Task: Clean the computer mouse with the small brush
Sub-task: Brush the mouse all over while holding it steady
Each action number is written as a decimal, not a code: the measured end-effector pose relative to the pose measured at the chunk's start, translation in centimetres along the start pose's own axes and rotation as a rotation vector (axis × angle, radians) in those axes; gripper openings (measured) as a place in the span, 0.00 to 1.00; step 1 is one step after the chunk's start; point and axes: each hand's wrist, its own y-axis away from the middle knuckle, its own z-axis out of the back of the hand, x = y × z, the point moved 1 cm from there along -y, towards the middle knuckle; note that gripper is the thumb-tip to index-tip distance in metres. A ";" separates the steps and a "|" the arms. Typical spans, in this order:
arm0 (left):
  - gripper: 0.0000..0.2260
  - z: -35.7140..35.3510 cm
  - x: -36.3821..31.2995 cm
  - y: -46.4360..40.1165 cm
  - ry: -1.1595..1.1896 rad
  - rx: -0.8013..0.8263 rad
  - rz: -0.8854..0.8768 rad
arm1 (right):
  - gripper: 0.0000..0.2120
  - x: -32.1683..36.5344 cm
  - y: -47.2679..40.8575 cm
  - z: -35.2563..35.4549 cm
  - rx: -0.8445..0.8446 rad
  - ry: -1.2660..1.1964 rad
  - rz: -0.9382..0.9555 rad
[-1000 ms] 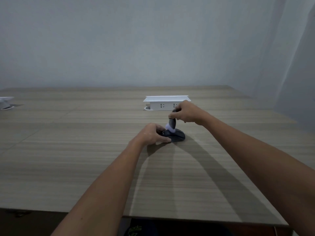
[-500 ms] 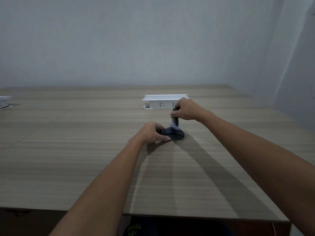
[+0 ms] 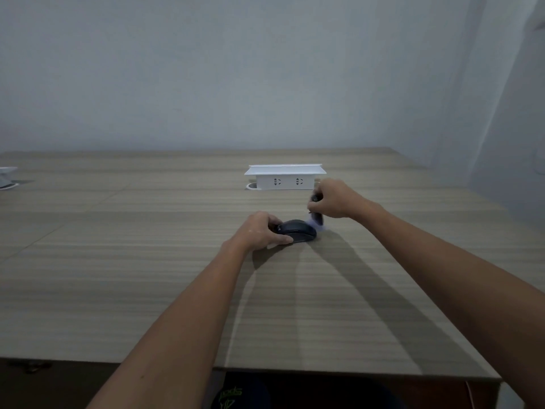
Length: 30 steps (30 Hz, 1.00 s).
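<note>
A dark computer mouse lies on the wooden table near its middle. My left hand grips the mouse from its left side, thumb along the near edge and fingers over the far edge. My right hand holds a small dark-handled brush upright, just right of the mouse. The pale bristles point down at the mouse's right end and look blurred. Most of the brush handle is hidden inside my fingers.
A white pop-up socket box stands on the table just behind my hands. A white object sits at the far left edge. The table's right edge runs close to my right arm, with a wall beyond it.
My right hand and the brush have swept from over the mouse's top toward its right end. My left hand stays on the mouse, which has not shifted.
</note>
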 end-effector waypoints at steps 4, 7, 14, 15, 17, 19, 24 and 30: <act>0.16 -0.1 0.2 -0.1 0.000 0.001 0.020 | 0.09 -0.1 0.7 -0.1 0.008 -0.207 0.052; 0.15 -0.2 0.3 -0.1 0.011 -0.012 0.009 | 0.11 -1.1 1.0 -0.5 0.002 -0.205 0.010; 0.14 -0.3 0.2 -0.2 -0.003 -0.014 0.024 | 0.13 -2.4 1.8 -0.4 -0.030 -0.284 -0.009; 0.14 -0.3 0.2 -0.1 0.001 -0.015 0.025 | 0.12 -2.5 1.9 -0.4 -0.009 -0.277 -0.017; 0.15 -0.4 0.1 -0.1 0.010 -0.022 0.022 | 0.10 -3.1 1.8 -0.1 -0.015 -0.138 -0.019; 0.15 -0.5 0.1 0.0 0.010 -0.026 0.026 | 0.09 -3.4 1.7 0.3 -0.072 -0.091 -0.042; 0.15 -0.5 0.1 0.0 0.001 -0.030 0.028 | 0.11 -3.3 2.2 -0.1 0.012 -0.296 -0.009; 0.15 -0.6 0.0 0.2 0.008 -0.034 0.027 | 0.09 -3.4 1.9 0.3 -0.057 -0.254 -0.009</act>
